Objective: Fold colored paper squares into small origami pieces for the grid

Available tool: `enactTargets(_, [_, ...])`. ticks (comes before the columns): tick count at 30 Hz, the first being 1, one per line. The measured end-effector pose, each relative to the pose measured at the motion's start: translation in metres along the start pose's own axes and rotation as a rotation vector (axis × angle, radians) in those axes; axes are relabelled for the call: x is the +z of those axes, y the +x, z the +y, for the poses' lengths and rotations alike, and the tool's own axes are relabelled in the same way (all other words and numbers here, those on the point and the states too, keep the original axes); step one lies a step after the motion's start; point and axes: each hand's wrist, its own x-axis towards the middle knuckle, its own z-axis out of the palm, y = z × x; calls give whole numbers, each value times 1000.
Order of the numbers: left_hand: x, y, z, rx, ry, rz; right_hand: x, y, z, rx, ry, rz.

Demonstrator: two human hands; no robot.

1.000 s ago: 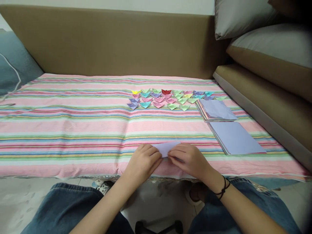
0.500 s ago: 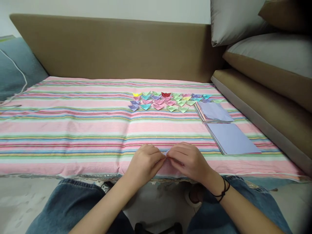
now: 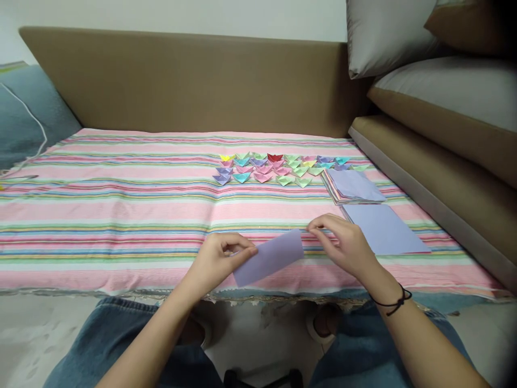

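Observation:
My left hand (image 3: 222, 258) pinches a lavender sheet of paper (image 3: 272, 257) near its left end, thumb on top. The paper is an oblong, tilted up toward the right, above the front of the striped cloth; whether it is folded double I cannot tell. Just past its upper right corner is my right hand (image 3: 343, 242), thumb and fingertips drawn together, a small gap from the paper. Beyond the hands, several small folded paper boats (image 3: 263, 177) in many colours stand in rows on the cloth.
A stack of lavender-topped paper (image 3: 390, 231) lies at the right, with a second stack (image 3: 355, 184) behind it. Brown and grey cushions (image 3: 440, 156) line the right side. A brown backrest (image 3: 194, 81) rises at the back. Scissors (image 3: 22, 178) lie far left.
The hands, close together before, have moved apart, the right one rightward and up. The lavender paper, mostly hidden between the fingers earlier, now shows as an oblong in my left hand.

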Motion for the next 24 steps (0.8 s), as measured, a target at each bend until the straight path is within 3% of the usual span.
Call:
enactTargets(2, [0, 1, -3, -103, -148, -22, 2, 0, -1, 205, 264, 38])
enactTargets(5, [0, 3, -6, -165, -278, -82, 9, -2, -6, 458, 651, -98])
enactTargets(7, [1, 4, -7, -159, -291, -112, 15, -3, -9, 535, 734, -147])
enactTargets(14, [14, 7, -11, -20, 85, -129, 38, -7, -13, 504, 694, -108])
enactTargets(19, [28, 8, -7, 14, 123, -20, 52, -9, -19, 420, 666, -165])
enactTargets(24, [32, 9, -3, 51, 131, 30, 53, -9, -25, 388, 618, -113])
